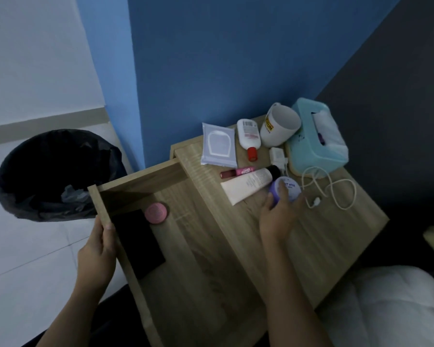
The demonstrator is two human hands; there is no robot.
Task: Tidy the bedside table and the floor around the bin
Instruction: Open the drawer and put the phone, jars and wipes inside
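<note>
purple jar [290, 187] in right hand [277, 216]; white tube [248, 185] cap toward tissue box [301, 156]

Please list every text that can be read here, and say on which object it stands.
"TUN": end of a word on the yellow label of the white mug.
"T HYA": on the lid of the purple jar, partly covered by the right hand.
Blurred, unreadable: print on the lotion bottle, the white tube and the pink lip balm.

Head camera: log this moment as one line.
left hand: holds drawer edge | right hand: grips purple jar on table | drawer: open, pink tin and flat black item inside
</note>
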